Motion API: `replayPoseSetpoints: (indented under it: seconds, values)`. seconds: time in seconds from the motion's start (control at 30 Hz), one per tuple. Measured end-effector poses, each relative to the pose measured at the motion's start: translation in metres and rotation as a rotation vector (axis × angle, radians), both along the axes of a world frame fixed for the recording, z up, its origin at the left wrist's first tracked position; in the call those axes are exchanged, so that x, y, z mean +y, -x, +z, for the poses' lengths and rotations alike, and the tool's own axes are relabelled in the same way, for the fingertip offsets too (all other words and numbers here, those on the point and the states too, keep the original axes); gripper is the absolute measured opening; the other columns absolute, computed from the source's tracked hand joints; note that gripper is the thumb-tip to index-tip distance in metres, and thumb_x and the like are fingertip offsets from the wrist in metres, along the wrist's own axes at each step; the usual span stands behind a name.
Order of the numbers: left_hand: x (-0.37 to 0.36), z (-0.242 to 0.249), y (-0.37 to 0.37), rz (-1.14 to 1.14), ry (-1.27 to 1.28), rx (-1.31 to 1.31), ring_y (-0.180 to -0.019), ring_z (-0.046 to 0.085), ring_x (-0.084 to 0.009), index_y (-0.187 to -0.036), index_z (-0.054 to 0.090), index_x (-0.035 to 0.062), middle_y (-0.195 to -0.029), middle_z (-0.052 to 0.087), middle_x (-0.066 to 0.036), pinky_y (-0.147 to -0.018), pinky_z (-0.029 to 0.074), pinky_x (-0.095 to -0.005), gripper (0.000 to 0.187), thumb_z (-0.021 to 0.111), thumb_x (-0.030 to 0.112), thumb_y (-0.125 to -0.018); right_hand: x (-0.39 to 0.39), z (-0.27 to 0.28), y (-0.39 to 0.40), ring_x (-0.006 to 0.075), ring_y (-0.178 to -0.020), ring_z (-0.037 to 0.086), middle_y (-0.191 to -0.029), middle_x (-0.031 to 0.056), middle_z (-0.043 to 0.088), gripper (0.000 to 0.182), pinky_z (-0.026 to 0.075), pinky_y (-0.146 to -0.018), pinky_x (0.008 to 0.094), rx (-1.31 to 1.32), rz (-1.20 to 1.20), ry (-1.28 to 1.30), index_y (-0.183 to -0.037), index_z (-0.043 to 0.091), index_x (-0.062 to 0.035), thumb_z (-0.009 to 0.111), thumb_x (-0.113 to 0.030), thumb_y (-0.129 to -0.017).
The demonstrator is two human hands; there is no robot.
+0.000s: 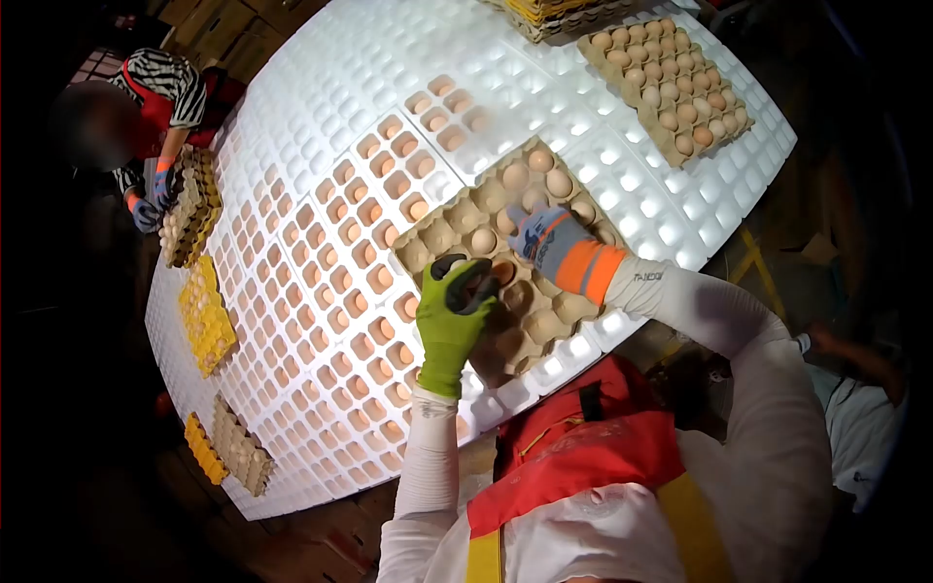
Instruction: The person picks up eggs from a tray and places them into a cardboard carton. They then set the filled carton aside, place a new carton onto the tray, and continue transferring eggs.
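My left hand point(454, 319), in a green glove with dark finger pads, is curled over the near-left part of a grey pulp egg tray point(442, 236). An egg point(502, 273) shows by its fingertips, and part of what its fingers enclose is hidden. Over the middle of the same tray, my right hand point(544, 236) wears a grey-blue glove with an orange cuff. Its fingers close on a brown egg point(506, 222). Several more eggs stay in the tray's far end, such as one egg point(559, 183), while near cups show no egg. White foam trays point(428, 175) lie beneath.
Foam cells to the left hold many eggs. Another full egg tray point(671, 87) lies at upper right, near stacked trays point(559, 15). Yellow trays point(206, 316) and a pulp tray point(240, 449) are at left. A co-worker point(160, 107) handles a tray stack point(192, 209) across the table.
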State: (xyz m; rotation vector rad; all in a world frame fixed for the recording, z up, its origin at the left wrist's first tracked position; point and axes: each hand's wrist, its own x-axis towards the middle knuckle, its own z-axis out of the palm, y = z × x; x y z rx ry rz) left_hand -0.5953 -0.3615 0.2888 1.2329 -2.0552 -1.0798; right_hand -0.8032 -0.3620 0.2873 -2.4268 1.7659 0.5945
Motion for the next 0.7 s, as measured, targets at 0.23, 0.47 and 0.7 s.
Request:
replayPoseSetpoints:
  seconds: [0.23,0.47,0.7]
  values:
    - [-0.009,-0.003,0.048,-0.055,0.318,-0.657,-0.096,0.063,-0.0325,-0.098,0.071,0.0123,-0.112,0.060,-0.010,-0.076,0.054,-0.0421,0.019,0.073,0.023,-0.082,-0.029,0.007,0.086,0.0155,-0.086,0.064,-0.108,0.0042,0.065,0.039,0.052,-0.066,0.0299,-1.313,-0.489,-0.338,-0.112,0.072,-0.0144,0.084,-0.031,-0.079]
    - [-0.116,0.019,0.057,0.000,0.130,-0.183,-0.092,0.067,-0.0235,-0.108,0.075,0.0184,-0.108,0.062,-0.005,-0.078,0.055,-0.0361,0.044,0.089,0.022,-0.067,-0.182,-0.038,0.155,0.0186,-0.095,0.066,-0.112,0.0063,0.064,0.041,0.054,-0.072,0.0353,-0.908,-0.702,0.414,-0.103,0.071,-0.0137,0.087,-0.035,-0.072]
    - [-0.301,-0.022,0.189,0.036,0.608,-0.566,-0.092,0.065,-0.0295,-0.094,0.072,0.0184,-0.108,0.059,-0.008,-0.071,0.054,-0.0426,0.022,0.078,0.022,-0.073,-0.316,-0.068,0.150,0.0283,-0.100,0.064,-0.116,0.0090,0.056,0.024,0.055,-0.081,0.0365,0.019,-0.315,0.435,-0.111,0.070,-0.0178,0.060,-0.013,-0.090]
